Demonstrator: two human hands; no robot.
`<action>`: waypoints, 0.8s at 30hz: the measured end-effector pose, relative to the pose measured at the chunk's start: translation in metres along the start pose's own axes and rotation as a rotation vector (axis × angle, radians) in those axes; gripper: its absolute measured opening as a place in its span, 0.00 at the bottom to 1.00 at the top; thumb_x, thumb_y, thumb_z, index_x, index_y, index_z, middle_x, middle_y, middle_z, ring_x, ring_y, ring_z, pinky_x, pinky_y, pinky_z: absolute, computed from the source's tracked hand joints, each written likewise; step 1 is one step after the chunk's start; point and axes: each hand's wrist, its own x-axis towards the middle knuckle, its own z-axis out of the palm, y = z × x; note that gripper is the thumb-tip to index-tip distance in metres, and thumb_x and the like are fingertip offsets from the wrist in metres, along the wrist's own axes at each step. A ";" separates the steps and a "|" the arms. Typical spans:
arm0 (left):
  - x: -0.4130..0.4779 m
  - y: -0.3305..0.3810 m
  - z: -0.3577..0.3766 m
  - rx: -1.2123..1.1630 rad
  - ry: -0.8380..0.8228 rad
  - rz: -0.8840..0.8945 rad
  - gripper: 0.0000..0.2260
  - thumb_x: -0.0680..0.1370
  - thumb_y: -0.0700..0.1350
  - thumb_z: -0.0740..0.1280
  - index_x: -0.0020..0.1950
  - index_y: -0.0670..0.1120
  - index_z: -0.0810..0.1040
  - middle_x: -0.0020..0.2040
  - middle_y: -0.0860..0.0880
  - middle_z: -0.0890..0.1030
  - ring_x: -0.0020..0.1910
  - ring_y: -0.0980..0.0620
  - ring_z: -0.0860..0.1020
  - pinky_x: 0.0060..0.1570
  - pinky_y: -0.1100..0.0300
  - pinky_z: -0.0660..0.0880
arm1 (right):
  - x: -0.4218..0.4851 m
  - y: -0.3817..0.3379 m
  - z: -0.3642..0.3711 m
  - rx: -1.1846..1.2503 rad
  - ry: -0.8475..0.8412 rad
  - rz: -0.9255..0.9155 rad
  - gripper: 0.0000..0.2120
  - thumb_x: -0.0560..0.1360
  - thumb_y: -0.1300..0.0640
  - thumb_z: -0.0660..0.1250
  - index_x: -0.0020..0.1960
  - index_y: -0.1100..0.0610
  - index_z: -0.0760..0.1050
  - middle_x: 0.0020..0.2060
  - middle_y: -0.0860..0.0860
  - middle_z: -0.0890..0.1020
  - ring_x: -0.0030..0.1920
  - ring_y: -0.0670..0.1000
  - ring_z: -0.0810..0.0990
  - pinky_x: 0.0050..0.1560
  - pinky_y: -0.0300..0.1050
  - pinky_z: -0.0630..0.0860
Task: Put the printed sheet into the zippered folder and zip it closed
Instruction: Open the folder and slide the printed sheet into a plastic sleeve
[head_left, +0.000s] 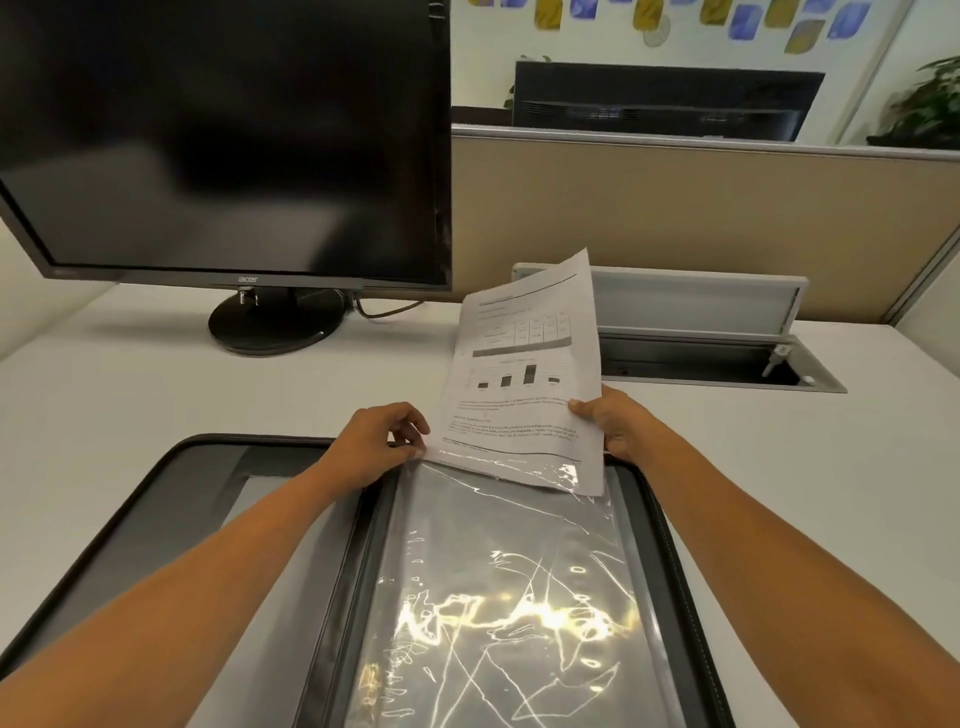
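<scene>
My right hand (605, 423) pinches the white printed sheet (524, 384) at its right edge; my left hand (382, 441) pinches open the clear plastic sleeve (498, 597) in the open black zippered folder (208, 467). The sheet's long axis points down into the sleeve mouth, its bottom edge just inside.

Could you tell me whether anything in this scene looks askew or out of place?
Only the printed sheet: it enters the clear sleeve tilted, its bottom right corner deeper than its left. The desk's cable hatch stands open.
</scene>
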 end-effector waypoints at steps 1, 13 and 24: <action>0.000 -0.001 0.000 -0.008 0.005 -0.005 0.11 0.70 0.34 0.71 0.44 0.49 0.76 0.37 0.54 0.80 0.39 0.64 0.77 0.38 0.78 0.71 | 0.000 0.000 0.000 0.017 -0.016 0.002 0.17 0.76 0.65 0.60 0.64 0.59 0.67 0.61 0.60 0.75 0.58 0.62 0.75 0.61 0.63 0.72; 0.006 -0.002 0.003 -0.090 0.008 -0.096 0.06 0.73 0.40 0.69 0.48 0.49 0.78 0.39 0.53 0.80 0.40 0.59 0.77 0.37 0.73 0.69 | 0.002 0.005 -0.016 0.209 -0.173 0.121 0.15 0.76 0.67 0.60 0.62 0.60 0.70 0.47 0.58 0.80 0.46 0.57 0.79 0.44 0.57 0.76; 0.029 0.002 0.012 -0.194 0.192 -0.412 0.15 0.76 0.45 0.66 0.59 0.39 0.76 0.49 0.43 0.79 0.40 0.50 0.75 0.38 0.62 0.73 | 0.009 0.003 -0.005 0.035 -0.255 0.090 0.15 0.76 0.67 0.60 0.61 0.60 0.69 0.56 0.59 0.77 0.53 0.60 0.77 0.56 0.60 0.73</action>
